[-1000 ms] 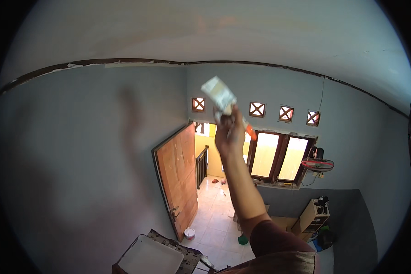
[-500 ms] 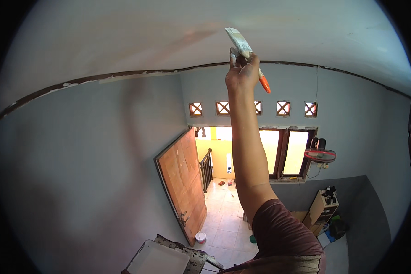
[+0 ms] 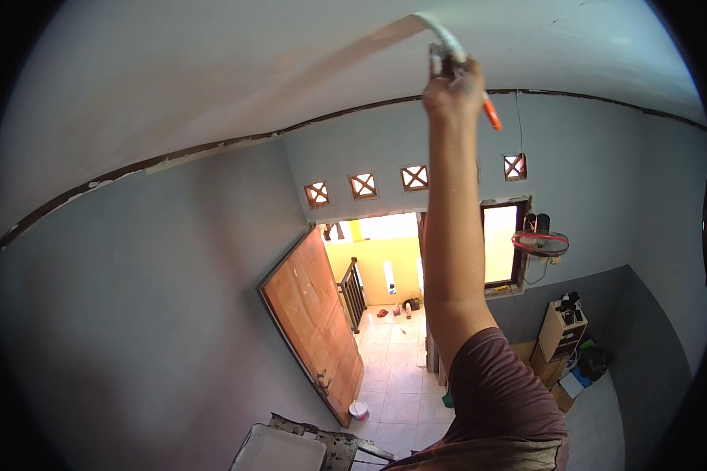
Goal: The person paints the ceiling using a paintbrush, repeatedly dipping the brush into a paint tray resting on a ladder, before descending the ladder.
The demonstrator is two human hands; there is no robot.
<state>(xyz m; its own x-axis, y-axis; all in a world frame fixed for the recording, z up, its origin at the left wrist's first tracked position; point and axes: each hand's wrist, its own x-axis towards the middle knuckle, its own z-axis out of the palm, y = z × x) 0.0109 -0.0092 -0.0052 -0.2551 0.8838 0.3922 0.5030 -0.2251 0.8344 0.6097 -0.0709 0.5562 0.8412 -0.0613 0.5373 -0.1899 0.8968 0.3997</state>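
Right up at the ceiling [image 3: 251, 71], that's where the action sits: the paintbrush [image 3: 445, 35] has its pale bristles against the surface, bent over at the tip, with a long brownish shadow running off to the left. Gripping it is the right hand [image 3: 454, 86], fingers curled closed around the brush near the base of the bristles, the handle's orange end poking out below and to the right. Smudges of paint show on the fingers, and the arm is at full stretch, the dark maroon sleeve [image 3: 503, 385] bunched at the shoulder. As for the left hand, it is out of view, so I cannot tell how open it is or what it holds.

Just under the ceiling, a dark, ragged strip [image 3: 283, 129] follows the top of the grey-blue walls. Down below, a wooden door [image 3: 310, 322] stands open onto a bright yellow-walled space, with a small white bucket [image 3: 359, 410] on the tiles by its foot. Over to the right, a red-rimmed fan [image 3: 540, 243] hangs beside the window [image 3: 501, 243], and at the bottom edge a pale tray [image 3: 283, 451] rests on a paint-spattered worktop [image 3: 331, 443].
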